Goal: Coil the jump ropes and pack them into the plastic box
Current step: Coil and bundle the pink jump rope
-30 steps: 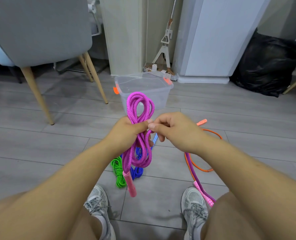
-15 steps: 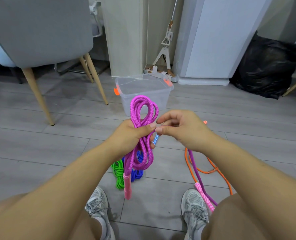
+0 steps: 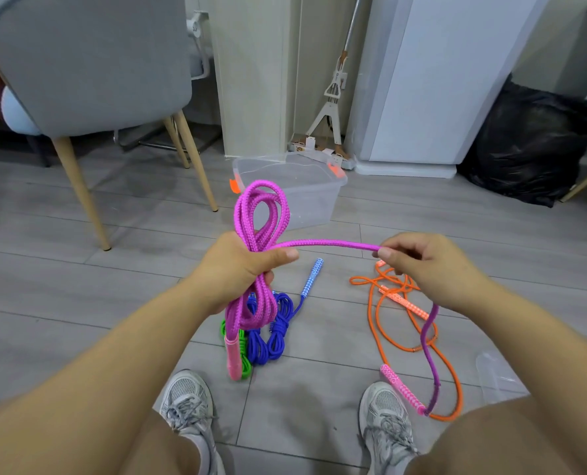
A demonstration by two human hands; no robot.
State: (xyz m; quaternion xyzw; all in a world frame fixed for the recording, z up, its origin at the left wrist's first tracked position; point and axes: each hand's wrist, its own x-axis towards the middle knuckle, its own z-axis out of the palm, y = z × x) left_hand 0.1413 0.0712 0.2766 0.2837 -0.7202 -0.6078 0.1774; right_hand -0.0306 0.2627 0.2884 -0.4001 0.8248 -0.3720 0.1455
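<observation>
The left hand grips the gathered loops of the pink rope in a closed fist; the right hand pinches its free strand, drawn taut to the right, the tail trailing to the floor. Coiling looks midway; next the right hand must bring that strand over as another loop; the box stands open on the far side.

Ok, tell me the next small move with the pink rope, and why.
Probably swing the right hand over to the left hand to lay another loop: the pink rope spans between them, its coil sits in the left grip, and a loose tail trails to the floor.
</observation>
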